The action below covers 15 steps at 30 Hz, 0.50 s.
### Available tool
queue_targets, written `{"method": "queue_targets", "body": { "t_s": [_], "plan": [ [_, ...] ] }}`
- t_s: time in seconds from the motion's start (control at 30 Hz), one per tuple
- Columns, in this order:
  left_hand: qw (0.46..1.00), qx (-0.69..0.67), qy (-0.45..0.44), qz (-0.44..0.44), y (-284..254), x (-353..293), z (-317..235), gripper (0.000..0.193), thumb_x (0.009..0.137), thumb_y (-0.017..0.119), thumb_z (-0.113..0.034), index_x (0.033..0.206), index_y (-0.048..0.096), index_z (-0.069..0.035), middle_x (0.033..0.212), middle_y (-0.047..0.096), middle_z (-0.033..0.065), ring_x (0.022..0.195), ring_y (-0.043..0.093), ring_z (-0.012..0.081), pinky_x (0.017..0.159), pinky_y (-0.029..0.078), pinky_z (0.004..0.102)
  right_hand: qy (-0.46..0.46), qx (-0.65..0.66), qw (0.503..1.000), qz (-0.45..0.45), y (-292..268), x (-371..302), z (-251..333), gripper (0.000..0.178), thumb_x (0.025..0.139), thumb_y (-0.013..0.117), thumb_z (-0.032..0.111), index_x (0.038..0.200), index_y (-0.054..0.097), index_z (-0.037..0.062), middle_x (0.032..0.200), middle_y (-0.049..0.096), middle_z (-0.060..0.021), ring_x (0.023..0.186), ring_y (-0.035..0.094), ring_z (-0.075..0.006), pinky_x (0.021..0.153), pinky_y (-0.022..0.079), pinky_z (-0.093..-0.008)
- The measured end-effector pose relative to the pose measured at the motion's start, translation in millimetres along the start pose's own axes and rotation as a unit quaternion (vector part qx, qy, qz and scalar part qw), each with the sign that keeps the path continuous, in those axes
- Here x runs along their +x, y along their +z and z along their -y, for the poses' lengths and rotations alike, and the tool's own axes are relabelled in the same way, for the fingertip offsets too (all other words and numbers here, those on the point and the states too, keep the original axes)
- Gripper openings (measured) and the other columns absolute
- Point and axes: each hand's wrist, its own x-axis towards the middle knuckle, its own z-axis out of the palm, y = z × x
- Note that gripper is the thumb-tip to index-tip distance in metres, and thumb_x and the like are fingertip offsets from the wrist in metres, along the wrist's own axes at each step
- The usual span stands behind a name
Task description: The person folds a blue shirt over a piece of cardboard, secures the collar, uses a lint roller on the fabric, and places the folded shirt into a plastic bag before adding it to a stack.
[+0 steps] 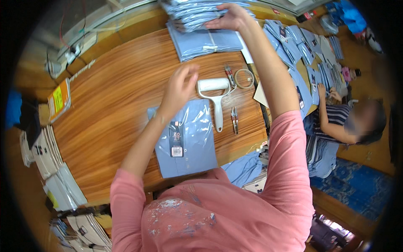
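Note:
A folded light-blue shirt (195, 138) in a clear plastic bag, with a dark tag at its front, lies near the table's front edge. My left hand (180, 90) hovers over the wood just beyond it, fingers apart and holding nothing. At the far side, my right hand (233, 19) reaches to the stack of bagged blue shirts (184, 17), its fingers spread against the right side of the pile. Under that stack lies a wider folded blue bundle (205, 44). Between my arms are a white lint roller (216, 98), thread snips (235, 121) and red-handled snips (229, 75).
A tape roll (244, 78) sits by the table's right edge. Along the right, more bagged shirts (289, 46) cover another surface, where a person in a striped top (336, 122) works. Folded pale garments (46, 153) stand at the left, near a yellow-labelled pad (58, 100).

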Motion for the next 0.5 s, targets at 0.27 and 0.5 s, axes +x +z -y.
{"method": "queue_targets", "body": {
  "t_s": [0.27,0.5],
  "plan": [
    [0.859,-0.440,-0.245,0.095,38,167,45,0.054,0.090,0.050,-0.029,0.130,0.035,0.003,0.134,0.041,0.0202,0.120,0.045,0.0328,0.096,0.038,0.0468,-0.287,-0.003,0.957,0.034,4,-93,-94,0.035,0.096,0.040,0.021,0.124,0.041,0.0002,0.116,0.055,-0.0204,0.109,0.053,-0.0262,0.098,0.039,-0.0381],
    [0.822,-0.542,-0.154,0.084,36,210,-1,0.092,0.091,0.035,-0.058,0.140,-0.006,0.007,0.147,0.003,0.0290,0.132,0.021,0.0492,0.108,0.017,0.0588,-0.099,-0.623,0.760,-0.155,-45,-239,-327,0.056,0.082,0.062,0.024,0.127,0.039,-0.0010,0.114,0.051,-0.0227,0.098,0.056,-0.0363,0.083,0.046,-0.0417]
  ]
}}
